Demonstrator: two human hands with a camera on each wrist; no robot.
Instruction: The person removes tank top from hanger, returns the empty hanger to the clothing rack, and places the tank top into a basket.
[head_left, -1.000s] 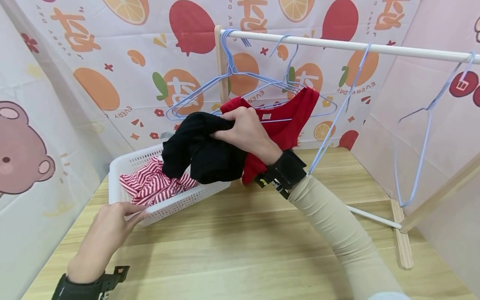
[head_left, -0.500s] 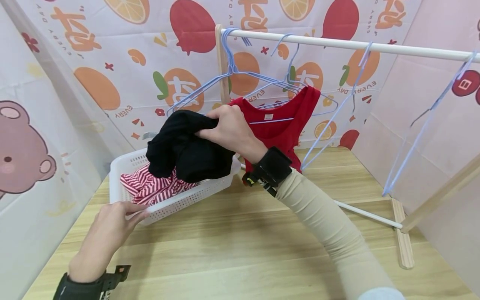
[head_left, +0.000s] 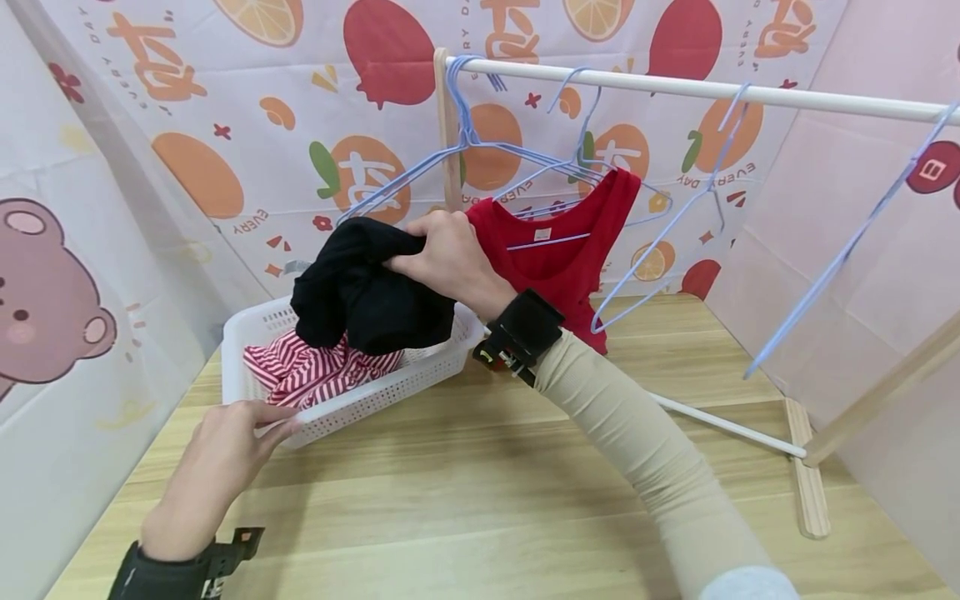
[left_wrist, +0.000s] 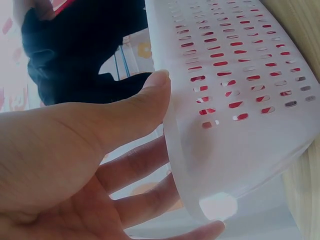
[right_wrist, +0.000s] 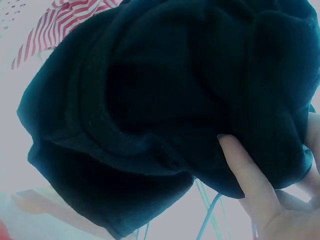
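Bunched black cloth, a garment whose kind is hidden by its folds (head_left: pixel 367 292), hangs over the white perforated basket (head_left: pixel 375 396). My right hand (head_left: pixel 450 260) pinches it at its upper right, thumb and fingers on the fabric in the right wrist view. At the basket's near left corner my left hand (head_left: pixel 232 442) grips the rim, with the thumb on the outer wall and the fingers on the inner side in the left wrist view. A red and white striped garment (head_left: pixel 315 367) lies crumpled in the basket, below the black cloth.
A rack with a white rail (head_left: pixel 660 87) stands behind. A red sleeveless top (head_left: pixel 555 258) hangs from it on a hanger, right behind my right wrist. Several blue hangers (head_left: pixel 465 142) cluster at the left end. Another blue hanger (head_left: pixel 675 221) hangs near my right forearm.
My right hand has moved left and slightly up with the black cloth, from beside the red top to over the basket. The hangers on the right have swung. My left hand stays on the rim.
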